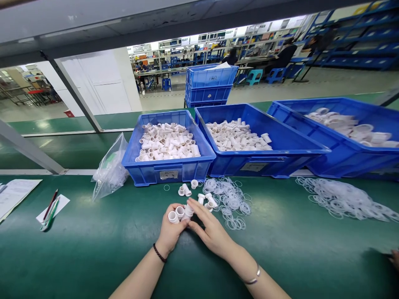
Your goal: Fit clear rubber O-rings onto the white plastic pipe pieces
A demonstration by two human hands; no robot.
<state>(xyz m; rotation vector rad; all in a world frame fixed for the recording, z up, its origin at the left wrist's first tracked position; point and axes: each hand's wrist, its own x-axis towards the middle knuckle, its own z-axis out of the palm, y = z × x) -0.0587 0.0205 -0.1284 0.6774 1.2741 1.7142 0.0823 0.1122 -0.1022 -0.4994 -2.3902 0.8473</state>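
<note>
Several short white plastic pipe fittings [173, 216] are gathered in my left hand [170, 232], its fingers wrapped round them. From the other side my right hand [210, 230] closes its thumb and fingers about the rightmost white fitting [187, 211] of this bunch. Just beyond my hands, a few loose white fittings [186, 189] lie on the green tabletop [124, 249]. A heap of thin translucent rings [229, 199] spreads to the right of them, and a single ring [166, 187] lies apart on the left.
Along the back stand a blue bin [168, 172], a second blue bin [264, 160] and a third blue bin [343, 162], all with white fittings. A clear plastic bag [112, 170], pens [50, 214] and papers [18, 195] are leftward. More rings [346, 199] lie right. A metal shelf bar [124, 35] crosses overhead.
</note>
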